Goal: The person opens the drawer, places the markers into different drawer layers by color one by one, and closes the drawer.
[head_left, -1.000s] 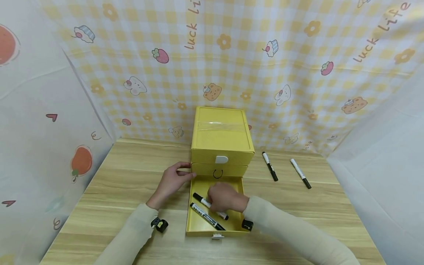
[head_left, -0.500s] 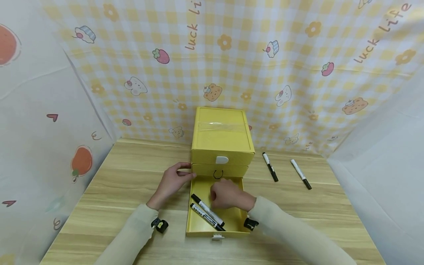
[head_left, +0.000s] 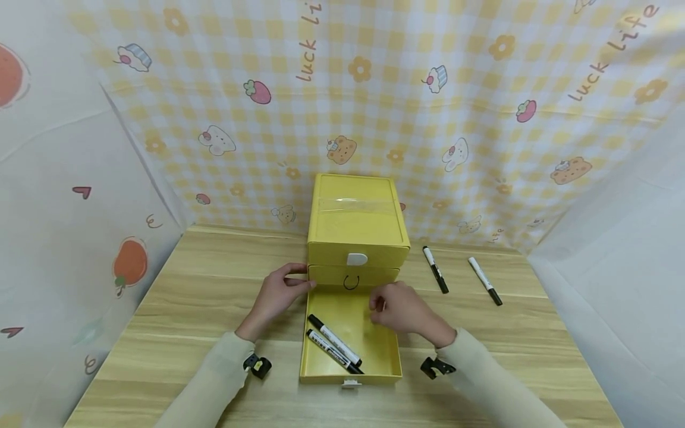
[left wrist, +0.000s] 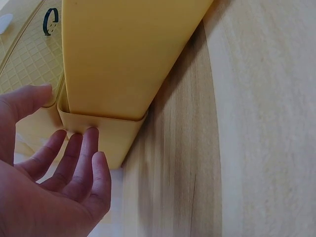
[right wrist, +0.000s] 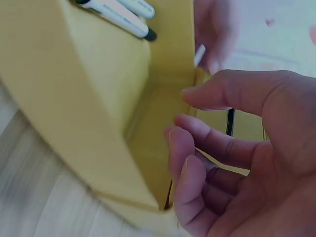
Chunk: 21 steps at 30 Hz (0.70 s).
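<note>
A yellow drawer box (head_left: 355, 226) stands on the table with its lower drawer (head_left: 377, 353) pulled out. Two black-and-white markers lie side by side in the drawer's left part: an upper marker (head_left: 337, 341) and a lower marker (head_left: 324, 346). My left hand (head_left: 274, 298) rests against the box's left side; in the left wrist view its fingertips touch the yellow casing (left wrist: 106, 133), with the thumb near the front. Over the drawer's right edge hovers my right hand (head_left: 404, 307), fingers loosely curled and holding nothing, as the right wrist view confirms.
To the right of the box, two more markers lie on the wooden table (head_left: 230, 249): a nearer marker (head_left: 436, 270) and a farther marker (head_left: 484, 281). A patterned cloth (head_left: 374, 119) hangs close behind the box.
My right hand has let go of the upper marker, which now lies against the lower one, and has moved right to the drawer's edge. The left hand has stayed put.
</note>
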Each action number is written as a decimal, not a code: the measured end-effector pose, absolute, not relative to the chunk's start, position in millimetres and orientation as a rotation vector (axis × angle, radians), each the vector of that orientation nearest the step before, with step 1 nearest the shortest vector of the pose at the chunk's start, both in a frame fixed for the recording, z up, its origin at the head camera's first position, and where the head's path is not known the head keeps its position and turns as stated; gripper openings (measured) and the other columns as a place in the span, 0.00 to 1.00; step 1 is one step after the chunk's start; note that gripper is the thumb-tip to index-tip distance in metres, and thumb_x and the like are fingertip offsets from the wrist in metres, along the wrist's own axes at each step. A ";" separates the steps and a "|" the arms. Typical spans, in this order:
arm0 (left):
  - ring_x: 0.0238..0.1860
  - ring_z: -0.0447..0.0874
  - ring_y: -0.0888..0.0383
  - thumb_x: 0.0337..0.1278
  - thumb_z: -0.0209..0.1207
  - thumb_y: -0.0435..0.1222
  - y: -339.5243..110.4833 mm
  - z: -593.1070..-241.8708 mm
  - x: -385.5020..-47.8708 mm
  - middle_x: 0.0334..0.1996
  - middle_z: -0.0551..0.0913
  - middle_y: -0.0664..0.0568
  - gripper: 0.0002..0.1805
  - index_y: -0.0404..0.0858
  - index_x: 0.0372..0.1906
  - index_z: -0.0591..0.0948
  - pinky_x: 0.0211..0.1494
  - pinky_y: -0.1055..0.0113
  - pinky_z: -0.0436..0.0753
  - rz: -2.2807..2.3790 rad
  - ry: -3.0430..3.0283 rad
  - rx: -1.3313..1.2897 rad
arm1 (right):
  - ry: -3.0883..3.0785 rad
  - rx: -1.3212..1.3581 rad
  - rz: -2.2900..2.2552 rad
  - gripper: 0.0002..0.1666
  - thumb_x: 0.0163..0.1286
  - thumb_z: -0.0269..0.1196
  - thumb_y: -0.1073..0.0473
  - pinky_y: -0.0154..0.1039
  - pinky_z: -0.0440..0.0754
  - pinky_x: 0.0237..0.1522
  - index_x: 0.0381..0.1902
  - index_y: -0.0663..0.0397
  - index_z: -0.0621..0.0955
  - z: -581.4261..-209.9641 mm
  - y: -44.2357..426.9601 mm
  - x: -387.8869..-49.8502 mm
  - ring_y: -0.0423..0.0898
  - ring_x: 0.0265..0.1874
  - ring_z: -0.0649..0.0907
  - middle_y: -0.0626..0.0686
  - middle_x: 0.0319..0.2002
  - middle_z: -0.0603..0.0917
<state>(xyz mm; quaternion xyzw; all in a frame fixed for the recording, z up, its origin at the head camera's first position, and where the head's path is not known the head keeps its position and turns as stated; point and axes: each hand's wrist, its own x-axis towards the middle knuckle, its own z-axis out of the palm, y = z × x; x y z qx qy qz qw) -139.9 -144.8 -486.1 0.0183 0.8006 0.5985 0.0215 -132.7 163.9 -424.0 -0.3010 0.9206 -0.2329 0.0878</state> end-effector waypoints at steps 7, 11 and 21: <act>0.56 0.92 0.45 0.70 0.75 0.39 -145.3 -486.6 -140.2 0.64 0.87 0.39 0.27 0.32 0.68 0.83 0.56 0.51 0.89 1.848 2.485 0.055 | 2.829 -0.773 -0.903 0.06 0.66 0.68 0.67 0.36 0.81 0.32 0.32 0.50 0.86 -428.9 208.3 -147.2 0.36 0.28 0.81 0.42 0.30 0.86; 0.56 0.92 0.46 0.70 0.74 0.39 -145.5 -486.6 -141.4 0.64 0.87 0.40 0.27 0.33 0.68 0.83 0.55 0.53 0.89 1.843 2.490 0.049 | 2.906 -0.614 -0.986 0.02 0.70 0.69 0.64 0.39 0.79 0.33 0.36 0.55 0.88 -439.9 235.6 -163.7 0.41 0.27 0.80 0.45 0.30 0.86; 0.56 0.92 0.45 0.70 0.74 0.39 -144.9 -486.1 -140.0 0.64 0.86 0.39 0.27 0.32 0.67 0.83 0.55 0.52 0.89 1.842 2.492 0.056 | 3.037 -0.164 -1.106 0.13 0.72 0.71 0.62 0.43 0.81 0.36 0.49 0.66 0.87 -478.4 288.7 -203.0 0.52 0.35 0.86 0.58 0.38 0.88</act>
